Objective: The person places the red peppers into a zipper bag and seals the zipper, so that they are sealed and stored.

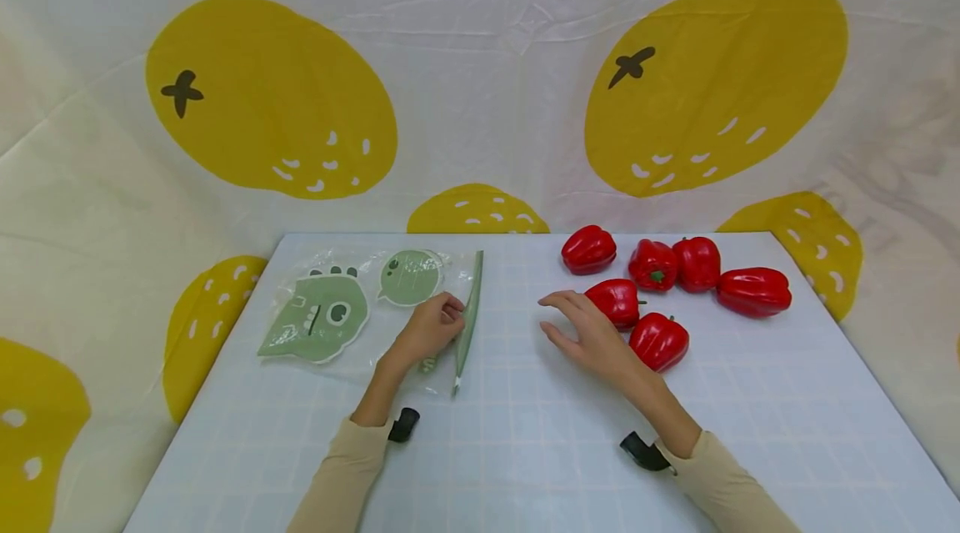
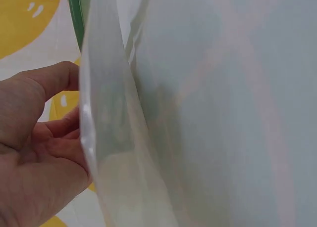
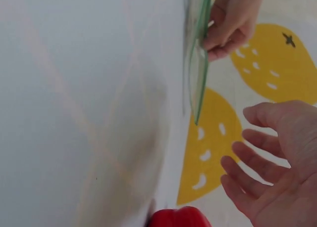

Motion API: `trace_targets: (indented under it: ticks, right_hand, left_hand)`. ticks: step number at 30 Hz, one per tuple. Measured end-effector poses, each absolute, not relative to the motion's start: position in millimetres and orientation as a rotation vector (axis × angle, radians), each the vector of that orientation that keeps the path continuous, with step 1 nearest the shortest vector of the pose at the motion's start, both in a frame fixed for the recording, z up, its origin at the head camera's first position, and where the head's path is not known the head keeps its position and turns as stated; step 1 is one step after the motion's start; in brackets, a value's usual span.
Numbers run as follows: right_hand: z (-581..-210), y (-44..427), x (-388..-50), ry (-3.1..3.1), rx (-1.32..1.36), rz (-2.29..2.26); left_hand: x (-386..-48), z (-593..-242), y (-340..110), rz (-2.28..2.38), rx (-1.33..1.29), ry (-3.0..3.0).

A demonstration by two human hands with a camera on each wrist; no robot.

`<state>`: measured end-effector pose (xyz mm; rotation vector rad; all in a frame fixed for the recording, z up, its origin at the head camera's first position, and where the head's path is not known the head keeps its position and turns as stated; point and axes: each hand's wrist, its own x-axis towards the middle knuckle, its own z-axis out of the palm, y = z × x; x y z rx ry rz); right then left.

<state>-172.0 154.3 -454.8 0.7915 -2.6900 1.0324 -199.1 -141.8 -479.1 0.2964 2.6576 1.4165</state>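
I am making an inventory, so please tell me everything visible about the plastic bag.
The bag looks like clear plastic, printed with green cartoon shapes, one showing an eye and teeth. A green strip lines its right edge. It lies on the left of the table, its strip edge raised and pinched by the left hand.

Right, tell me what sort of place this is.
Probably a staged tabletop set: glossy red bell peppers lie on a pale-blue gridded table, before a white fabric backdrop printed with big yellow fruit shapes.
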Motion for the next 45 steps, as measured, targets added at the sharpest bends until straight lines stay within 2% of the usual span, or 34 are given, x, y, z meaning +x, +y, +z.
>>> trace_targets:
  ticks: [16, 38, 45]
  right_hand:
    - [-466.2, 117.3, -177.4, -2.740, 0.992, 1.103]
    - [-476.7, 78.9, -198.1, -2.570, 1.202, 0.969]
    - [-478.7, 74.1, -205.8, -2.597, 1.217, 0.960]
  left_hand:
    - [-189.0, -462.8, -154.1, 1.626, 0.297, 2.484]
    - [-184.5, -465.4, -157.2, 1.727, 0.363, 2.441]
    - [-169.1, -433.0, -151.3, 1.744, 0.384, 2.395]
